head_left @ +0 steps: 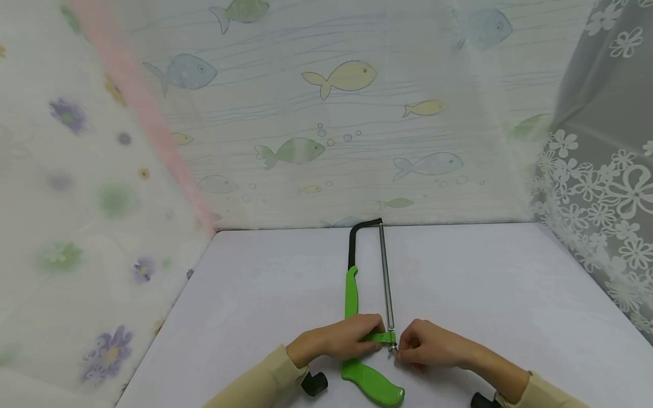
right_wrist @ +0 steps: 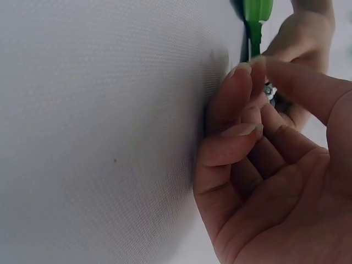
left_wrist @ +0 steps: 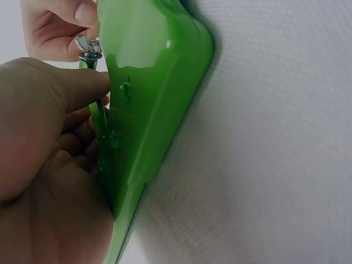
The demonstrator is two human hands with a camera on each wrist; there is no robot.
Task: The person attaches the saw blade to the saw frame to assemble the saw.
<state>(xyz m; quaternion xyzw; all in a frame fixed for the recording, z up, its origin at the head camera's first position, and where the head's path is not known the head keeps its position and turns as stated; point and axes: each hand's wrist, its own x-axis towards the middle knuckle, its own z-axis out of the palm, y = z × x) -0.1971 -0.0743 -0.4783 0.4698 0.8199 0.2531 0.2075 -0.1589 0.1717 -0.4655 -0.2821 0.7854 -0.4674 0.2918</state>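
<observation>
A hacksaw (head_left: 351, 292) with a green handle and a black bow lies on the white table, its far end pointing away from me. Its straight blade side (head_left: 386, 272) runs along the right. My left hand (head_left: 352, 337) grips the green frame just above the handle, thumb along the short green arm in the left wrist view. At the near end of the blade sits a silver wing nut (left_wrist: 87, 45). My right hand (head_left: 431, 345) has its fingers curled and pinches at this nut. In the right wrist view the fingertips (right_wrist: 242, 82) partly hide the nut.
The white table (head_left: 265, 272) carries the saw and both hands. A fish-print curtain (head_left: 285, 113) hangs behind its far edge. Floral cloth (head_left: 76, 226) hangs at the left, sheer lace (head_left: 612, 209) at the right. A black device (head_left: 313, 384) is by my left wrist.
</observation>
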